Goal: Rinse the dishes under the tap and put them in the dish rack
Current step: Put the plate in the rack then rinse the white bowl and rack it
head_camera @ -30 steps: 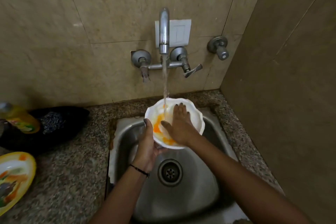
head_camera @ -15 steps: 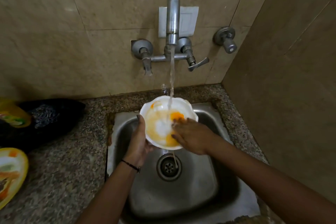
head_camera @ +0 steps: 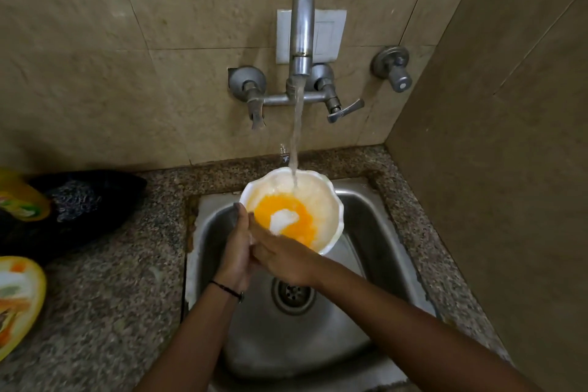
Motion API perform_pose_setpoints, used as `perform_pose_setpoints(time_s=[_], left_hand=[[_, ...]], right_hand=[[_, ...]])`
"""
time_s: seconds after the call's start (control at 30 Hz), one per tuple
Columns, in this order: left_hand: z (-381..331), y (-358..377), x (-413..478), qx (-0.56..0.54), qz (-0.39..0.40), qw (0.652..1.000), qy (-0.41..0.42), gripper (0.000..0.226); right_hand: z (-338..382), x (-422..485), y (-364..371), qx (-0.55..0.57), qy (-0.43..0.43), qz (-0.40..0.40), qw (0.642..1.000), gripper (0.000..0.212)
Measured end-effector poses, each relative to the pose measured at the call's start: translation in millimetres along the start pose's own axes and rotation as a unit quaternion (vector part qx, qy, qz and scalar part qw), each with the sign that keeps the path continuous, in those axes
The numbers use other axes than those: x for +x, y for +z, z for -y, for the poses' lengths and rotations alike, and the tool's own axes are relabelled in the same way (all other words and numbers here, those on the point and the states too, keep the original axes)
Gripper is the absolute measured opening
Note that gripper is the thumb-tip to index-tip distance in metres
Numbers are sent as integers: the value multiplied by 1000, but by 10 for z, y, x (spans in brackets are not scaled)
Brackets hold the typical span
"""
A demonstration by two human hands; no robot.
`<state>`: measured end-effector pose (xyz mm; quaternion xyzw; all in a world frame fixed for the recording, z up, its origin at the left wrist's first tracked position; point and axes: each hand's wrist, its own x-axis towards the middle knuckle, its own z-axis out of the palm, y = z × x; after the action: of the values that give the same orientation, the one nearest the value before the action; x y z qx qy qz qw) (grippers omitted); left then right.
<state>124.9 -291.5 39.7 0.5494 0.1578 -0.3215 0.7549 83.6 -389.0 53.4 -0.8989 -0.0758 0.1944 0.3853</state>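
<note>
A white scalloped bowl point(head_camera: 321, 200) with orange-yellow residue inside is held over the steel sink point(head_camera: 375, 232), tilted toward me. Water runs from the wall tap point(head_camera: 302, 29) into the bowl's far inner side. My left hand point(head_camera: 237, 248) grips the bowl's left rim, thumb up along the edge. My right hand point(head_camera: 283, 256) lies at the bowl's near rim, its fingers reaching onto the inner wall next to my left hand. No dish rack is in view.
A yellow patterned plate point(head_camera: 16, 302) lies on the granite counter point(head_camera: 111, 296) at the far left. Behind it sit a dark cloth or bag point(head_camera: 89, 200) and a yellow bottle point(head_camera: 22, 200). A tiled wall closes the right side. The drain point(head_camera: 292, 291) sits under my wrists.
My right hand has slid from the middle of the bowl to its near left rim, uncovering the orange residue. The bowl stays under the running water, held by my left hand.
</note>
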Motion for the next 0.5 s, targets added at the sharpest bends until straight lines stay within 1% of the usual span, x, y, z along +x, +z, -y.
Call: perform_pose_setpoints(time_s=[0.03,0.1,0.17,0.23,0.27,0.33,0.37,0.43,0.5], left_hand=[[-19,-59,31,6,2,1000,4,80],[-58,-109,55,1,-1,1000,16,74],[-73,-148,57,-7,4,1000,27,67],[-58,-192,37,-5,12,999,42,57],[-56,-205,22,1,16,999,50,52],[-49,-218,-12,7,20,999,49,47],[-49,-234,-12,8,20,999,47,47],[-61,-243,-16,14,22,999,46,47],[-42,-247,3,19,21,999,36,48]], right_hand=[[-10,-99,25,-52,-19,4,998,63],[-126,-243,83,-164,-59,-10,985,72],[-247,-362,52,-233,-85,0,969,71],[-351,-458,-68,-262,-99,15,960,65],[-420,-490,-149,-286,-116,10,951,60],[-563,-522,-334,-358,-134,-15,924,41],[-625,-509,-439,-395,-122,-27,910,42],[-695,-437,-648,-450,-78,-38,889,60],[-708,-320,-772,-473,-47,-62,878,69]])
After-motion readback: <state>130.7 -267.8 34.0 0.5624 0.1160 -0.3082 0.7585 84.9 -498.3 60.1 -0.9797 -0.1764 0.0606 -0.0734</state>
